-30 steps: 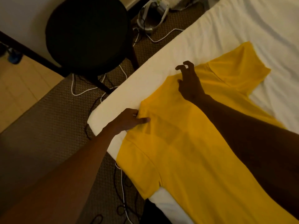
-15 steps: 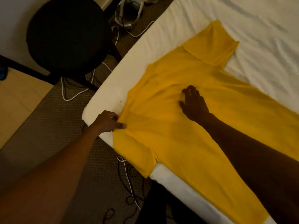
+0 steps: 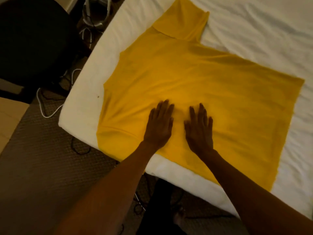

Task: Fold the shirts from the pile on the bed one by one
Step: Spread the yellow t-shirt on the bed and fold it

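Note:
A yellow short-sleeved shirt (image 3: pixel 211 78) lies spread flat on the white bed (image 3: pixel 254 22), collar end toward the bed's left edge, one sleeve at the top, the other near the bed's corner. My left hand (image 3: pixel 159 126) and my right hand (image 3: pixel 199 129) rest side by side, palms down and fingers straight, on the near part of the shirt's body. Neither hand grips any cloth. No pile of other shirts shows in this view.
A dark round chair (image 3: pixel 30 41) stands on the floor at the upper left, close to the bed's edge. White and black cables (image 3: pixel 50 112) trail over the brown carpet (image 3: pixel 37 167) beside the bed. A white device (image 3: pixel 98 16) lies on the floor near the top.
My left hand let go of the shirt's shoulder edge and moved right onto the body. My right hand slid back toward me; both now lie flat side by side.

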`<state>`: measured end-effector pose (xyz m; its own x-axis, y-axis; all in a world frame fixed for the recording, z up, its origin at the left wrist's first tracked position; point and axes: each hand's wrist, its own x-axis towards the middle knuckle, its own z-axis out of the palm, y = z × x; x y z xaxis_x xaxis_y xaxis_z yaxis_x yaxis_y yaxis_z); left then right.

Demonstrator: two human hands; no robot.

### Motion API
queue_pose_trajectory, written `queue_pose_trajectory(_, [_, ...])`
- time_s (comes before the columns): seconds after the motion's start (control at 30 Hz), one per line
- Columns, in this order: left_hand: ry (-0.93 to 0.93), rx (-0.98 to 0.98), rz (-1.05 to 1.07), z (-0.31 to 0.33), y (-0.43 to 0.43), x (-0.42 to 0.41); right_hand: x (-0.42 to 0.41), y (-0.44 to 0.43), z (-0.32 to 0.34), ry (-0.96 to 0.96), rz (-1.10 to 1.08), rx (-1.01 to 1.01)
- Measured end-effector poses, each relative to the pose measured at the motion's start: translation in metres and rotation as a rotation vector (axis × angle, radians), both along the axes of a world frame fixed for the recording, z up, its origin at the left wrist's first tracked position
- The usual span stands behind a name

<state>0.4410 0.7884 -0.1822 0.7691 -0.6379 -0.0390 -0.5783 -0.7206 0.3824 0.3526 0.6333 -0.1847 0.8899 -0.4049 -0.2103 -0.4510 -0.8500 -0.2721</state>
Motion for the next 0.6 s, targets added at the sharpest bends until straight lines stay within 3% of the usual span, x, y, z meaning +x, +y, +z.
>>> queue_pose_trajectory(0.3, [-0.185, 0.174, -0.03, -0.025, 0.007, -0.007, -0.112, -0.04, -0.02, -0.027, -0.131, -0.12])
queue_pose_trajectory(0.47, [-0.141, 0.239, 0.125, -0.019, 0.02, -0.017, -0.192, -0.059, -0.01, 0.03, -0.399, -0.088])
queue_pose_trajectory(0.6, [-0.053, 0.26, 0.108, -0.011, 0.056, -0.044, -0.234, -0.046, 0.003, 0.068, -0.511, -0.021])
